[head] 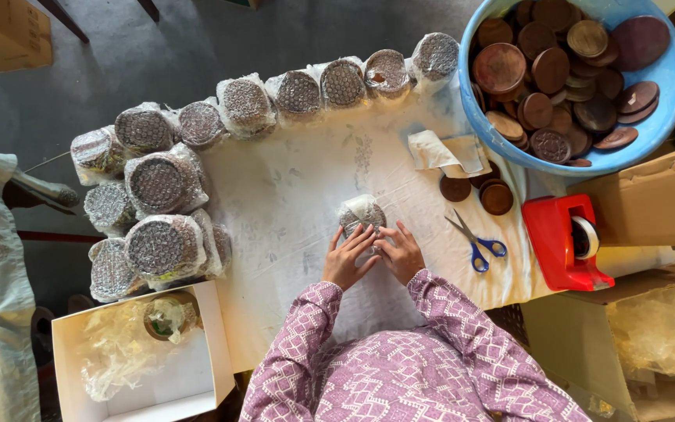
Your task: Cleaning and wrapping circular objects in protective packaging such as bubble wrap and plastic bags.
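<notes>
Head view: left hand (347,258) and right hand (400,252), fingers curled narrow, pin bubble-wrapped disc (362,215) on white cloth (291,195), keeping wrap tight.

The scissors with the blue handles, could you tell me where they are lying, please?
In the head view, the scissors lie on the white cloth, just right of the right hand and left of the red tape dispenser.

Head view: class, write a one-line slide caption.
Both hands, left hand and right hand, press a bubble-wrapped bundle on a white cloth beside scissors.
</notes>
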